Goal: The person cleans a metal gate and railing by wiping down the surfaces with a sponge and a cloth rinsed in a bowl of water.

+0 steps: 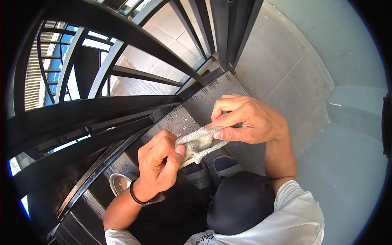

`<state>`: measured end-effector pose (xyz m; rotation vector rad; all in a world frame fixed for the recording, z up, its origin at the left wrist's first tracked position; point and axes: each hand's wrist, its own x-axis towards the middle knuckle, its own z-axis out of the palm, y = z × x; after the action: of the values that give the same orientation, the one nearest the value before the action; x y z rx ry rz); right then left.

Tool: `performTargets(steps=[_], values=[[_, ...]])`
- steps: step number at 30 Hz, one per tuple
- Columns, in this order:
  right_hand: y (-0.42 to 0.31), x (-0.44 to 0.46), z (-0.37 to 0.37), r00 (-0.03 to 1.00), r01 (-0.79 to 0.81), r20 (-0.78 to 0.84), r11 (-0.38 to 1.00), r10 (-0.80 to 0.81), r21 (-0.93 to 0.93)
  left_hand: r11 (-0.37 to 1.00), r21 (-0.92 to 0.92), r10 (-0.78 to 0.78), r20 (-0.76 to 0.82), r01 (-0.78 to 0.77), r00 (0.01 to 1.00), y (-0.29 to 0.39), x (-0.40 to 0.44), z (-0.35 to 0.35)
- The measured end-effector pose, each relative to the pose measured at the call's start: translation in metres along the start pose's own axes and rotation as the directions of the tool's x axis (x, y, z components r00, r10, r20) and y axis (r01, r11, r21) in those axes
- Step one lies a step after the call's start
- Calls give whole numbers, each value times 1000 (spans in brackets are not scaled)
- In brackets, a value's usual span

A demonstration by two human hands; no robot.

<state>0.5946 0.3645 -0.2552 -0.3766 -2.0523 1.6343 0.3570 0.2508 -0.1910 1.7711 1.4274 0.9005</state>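
A crumpled, pale grey-beige cloth (198,143) is stretched between both hands, above the feet. My left hand (160,161), with a black band at the wrist, pinches its left end between thumb and fingers. At the upper right end, my right hand (245,120) grips the cloth with thumb and bent fingers. The cloth's middle sags into a fold, and its lower edge looks rolled.
Black metal railings (147,45) rise at the left and top. Worn steps (175,122) lie under the hands, with a metal bowl (120,183) at lower left. Grey floor tiles (281,57) and a pale wall (351,163) are at the right. Sandalled feet (226,165) stand below.
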Motion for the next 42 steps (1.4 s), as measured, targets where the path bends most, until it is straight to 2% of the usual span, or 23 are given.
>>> performTargets(steps=[2,4,6,8,10,12,13,14,16,18,20,21,23,24,26,27,28,30,32,34,36,39,42], values=[[-6,-13,-8,994,41,-97,993,-52,-115,998,26,-50,66,49,997,5,10,8],[-13,-26,-16,960,29,-261,961,-103,-274,950,110,-308,177,292,935,15,24,22],[-20,-36,-26,956,44,-266,956,-125,-290,931,223,-341,247,289,907,16,34,31],[-21,-44,-31,951,60,-272,948,-150,-313,919,388,-64,327,-73,943,6,38,40],[-20,-51,-32,966,-55,-258,949,-29,-310,850,508,-80,383,-137,920,11,45,44],[-14,-53,-33,973,-60,-231,966,0,-251,699,607,148,395,-378,907,13,56,49],[-11,-54,-33,981,-63,-195,978,24,-198,804,496,146,370,-328,917,10,54,51],[-7,-54,-33,979,-65,-202,979,25,-193,803,495,144,379,-332,914,5,52,51],[0,-53,-33,965,1,-263,997,-20,-76,966,192,82,402,-172,912,-3,49,50],[3,-56,-39,973,-32,-231,999,24,-30,969,197,55,413,-148,909,-1,51,49],[5,-54,-40,979,-65,-191,998,66,13,938,334,-37,352,-88,935,3,53,51],[5,-51,-39,966,-145,-219,989,136,-24,876,452,8,333,-167,943,2,55,52],[5,-44,-37,915,-290,-309,955,260,-54,871,469,-6,312,-148,950,-2,56,47],[6,-37,-34,918,-282,-304,958,254,-52,867,481,-18,289,-129,957,-3,56,44],[13,-19,-24,784,-161,-619,949,-44,-271,863,493,-33,266,-106,963,-4,57,36],[20,-6,-19,691,-118,-676,883,-256,-455,852,503,65,172,-144,983,-1,61,32],[17,5,-13,692,-103,-671,883,-267,-457,836,517,166,75,-181,983,1,65,28],[5,24,5,452,-335,-778,725,-436,-601,783,581,298,-36,-223,954,4,70,16],[5,58,15,359,-60,-782,823,-510,-564,718,646,441,-135,-259,887,7,79,3],[12,93,19,292,130,-816,866,-498,-482,685,704,483,-247,-186,840,3,84,-6],[13,120,26,380,145,-810,894,-446,-424,637,757,537,-303,-142,787,4,87,-3],[15,142,32,527,426,-769,895,-363,-130,737,648,549,-406,-193,731,5,89,-4],[11,144,26,541,436,-676,854,-501,-284,788,545,558,-433,-288,708,10,85,-11]])
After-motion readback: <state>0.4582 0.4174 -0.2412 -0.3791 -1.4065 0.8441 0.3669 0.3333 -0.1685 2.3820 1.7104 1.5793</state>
